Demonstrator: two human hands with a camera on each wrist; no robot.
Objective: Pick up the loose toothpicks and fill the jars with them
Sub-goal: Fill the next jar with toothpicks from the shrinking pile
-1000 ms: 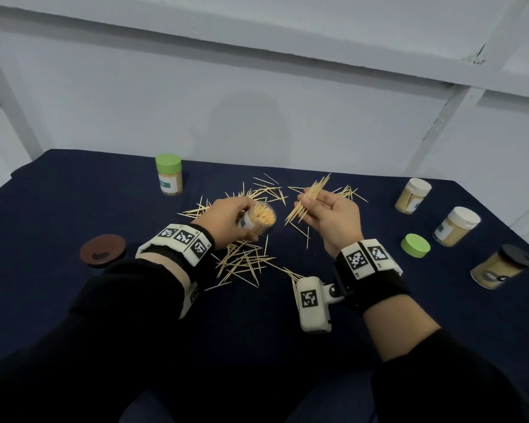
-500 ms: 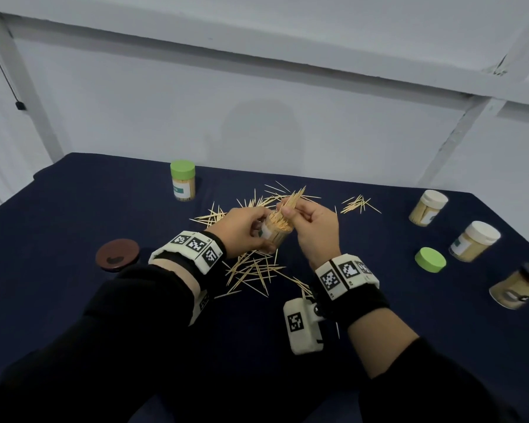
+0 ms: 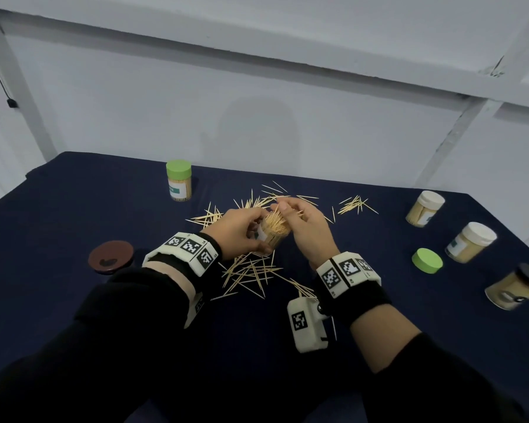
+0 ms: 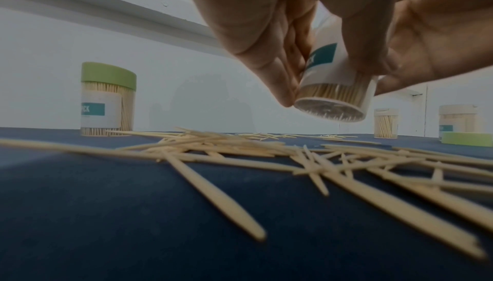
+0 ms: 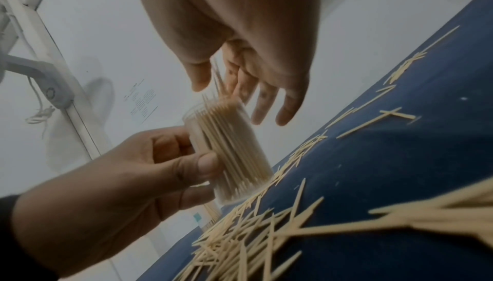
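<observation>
My left hand [image 3: 245, 232] grips an open clear jar [image 3: 275, 232] packed with toothpicks and holds it tilted just above the dark blue table. The wrist views show the jar's base [image 4: 336, 104] and side [image 5: 229, 152] off the cloth. My right hand [image 3: 300, 221] hovers at the jar's mouth with its fingers [image 5: 266, 95] fairly straight. A few toothpicks [image 5: 216, 78] stand between thumb and fingers, their lower ends in the jar. Loose toothpicks [image 3: 251, 273] lie scattered under and behind the hands, with a smaller heap [image 3: 356, 204] to the right.
A green-lidded full jar [image 3: 178, 184] stands at the back left and a brown lid [image 3: 110, 257] lies at the left. On the right are a loose green lid [image 3: 427, 260], two white-lidded jars [image 3: 425, 208] [image 3: 470, 242] and a black-lidded jar [image 3: 515, 285].
My right hand carried its bundle of toothpicks left to the jar and pushed it in. The bundle that stuck out above the fingers now sits mostly inside. The left hand kept the jar.
</observation>
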